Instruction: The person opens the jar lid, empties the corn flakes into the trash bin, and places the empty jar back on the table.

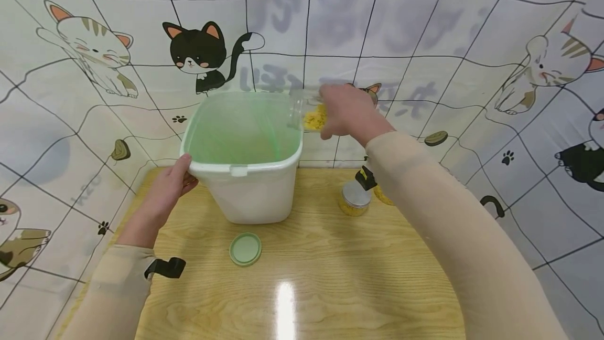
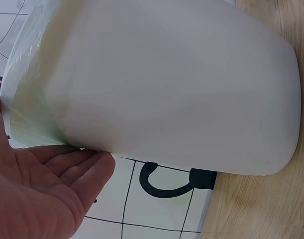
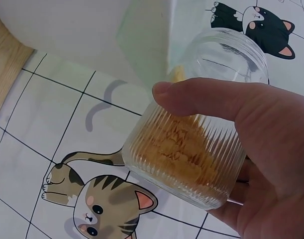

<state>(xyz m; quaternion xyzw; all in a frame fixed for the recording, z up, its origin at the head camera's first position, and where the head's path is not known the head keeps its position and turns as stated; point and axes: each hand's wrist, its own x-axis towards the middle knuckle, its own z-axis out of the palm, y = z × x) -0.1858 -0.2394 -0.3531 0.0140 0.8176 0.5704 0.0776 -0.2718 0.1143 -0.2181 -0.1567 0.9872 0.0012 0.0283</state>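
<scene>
**Ribbed Jar [image 3: 191, 149] Tips Over Rim of Lined Bin [image 1: 252, 193]**

From my distant station I see the right hand [image 1: 346, 112] wrapped around the jar, thumb across the ribs and fingers curled behind, spread only as wide as its body. The jar hangs nearly on its side, its uncovered mouth over the bin's right rim, yellow flakes [image 1: 315, 118] inside. I judge it fairly light, rigid and, if glass, breakable; the ribs should resist slipping, and I would hold it round the body, clear of the mouth. The left hand [image 1: 166, 193] pinches the bin's left rim, thumb above, fingers nearly straight against the outer wall. I expect the bin to be light with some give, its thin green liner [image 1: 231, 133] soft and prone to slide. A green lid [image 1: 246, 249] lies on the wooden table [image 1: 340, 277].
</scene>
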